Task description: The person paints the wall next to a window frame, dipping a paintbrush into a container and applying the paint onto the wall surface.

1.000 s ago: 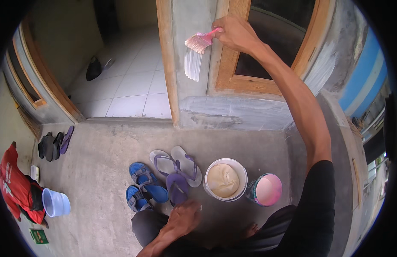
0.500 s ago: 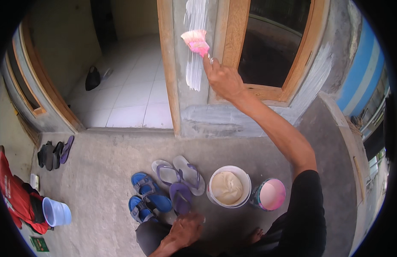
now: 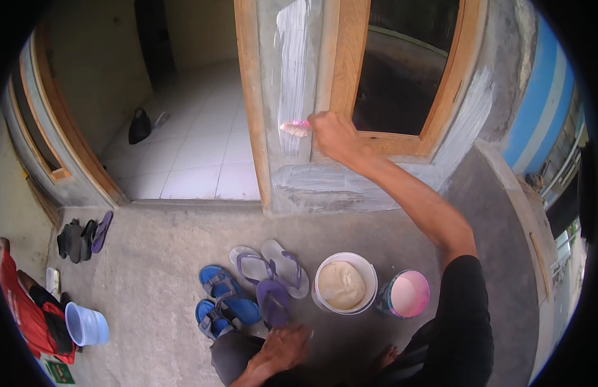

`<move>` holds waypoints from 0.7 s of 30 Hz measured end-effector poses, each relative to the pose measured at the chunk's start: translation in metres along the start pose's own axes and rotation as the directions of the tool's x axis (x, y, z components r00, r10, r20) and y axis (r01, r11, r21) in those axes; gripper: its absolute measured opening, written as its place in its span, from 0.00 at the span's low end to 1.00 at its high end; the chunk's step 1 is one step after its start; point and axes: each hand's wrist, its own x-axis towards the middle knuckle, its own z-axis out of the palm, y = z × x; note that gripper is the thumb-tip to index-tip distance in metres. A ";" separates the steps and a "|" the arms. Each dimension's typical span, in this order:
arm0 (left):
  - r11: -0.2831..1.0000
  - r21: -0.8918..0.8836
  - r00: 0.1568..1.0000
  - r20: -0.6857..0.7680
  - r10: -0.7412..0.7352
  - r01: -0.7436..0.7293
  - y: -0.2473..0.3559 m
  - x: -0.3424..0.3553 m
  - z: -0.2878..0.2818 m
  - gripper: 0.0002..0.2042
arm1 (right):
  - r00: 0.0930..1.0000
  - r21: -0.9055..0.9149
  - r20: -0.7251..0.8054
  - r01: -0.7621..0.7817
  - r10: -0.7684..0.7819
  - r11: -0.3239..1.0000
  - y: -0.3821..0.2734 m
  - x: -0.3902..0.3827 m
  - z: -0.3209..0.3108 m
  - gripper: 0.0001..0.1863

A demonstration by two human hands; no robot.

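Observation:
My right hand [image 3: 336, 137] is closed round the handle of a pink paintbrush [image 3: 296, 129]. The whitened bristles touch the lower part of a streaky white strip [image 3: 294, 71] on the narrow grey wall between the doorway and the window. Low in the view, my left hand [image 3: 283, 348] rests by my knee with its fingers curled; a tiny white spot shows at its fingertips, and whatever it may hold is hidden. In front of me stand a white bucket [image 3: 373, 284] with a creamy, folded mass [image 3: 341, 285] inside and a smaller pink-rimmed can [image 3: 408, 294] of pale paint.
Blue sandals [image 3: 229, 297] and grey-purple flip-flops [image 3: 273, 266] lie left of the bucket. The wooden window frame [image 3: 347, 61] borders the painted strip. At far left, a person in red [image 3: 31, 303] is near a pale blue pail [image 3: 87, 324]. More footwear [image 3: 76, 240] lies by the left wall.
My right hand has brought the brush down the wall, and its bristles now point left and lower. The white strip reaches further down. My left hand has barely moved.

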 end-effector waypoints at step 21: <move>0.999 -0.021 0.996 -0.086 0.037 -0.039 0.003 -0.001 -0.005 0.10 | 0.987 -0.288 0.150 0.098 -0.056 0.953 -0.021 -0.097 0.081 0.20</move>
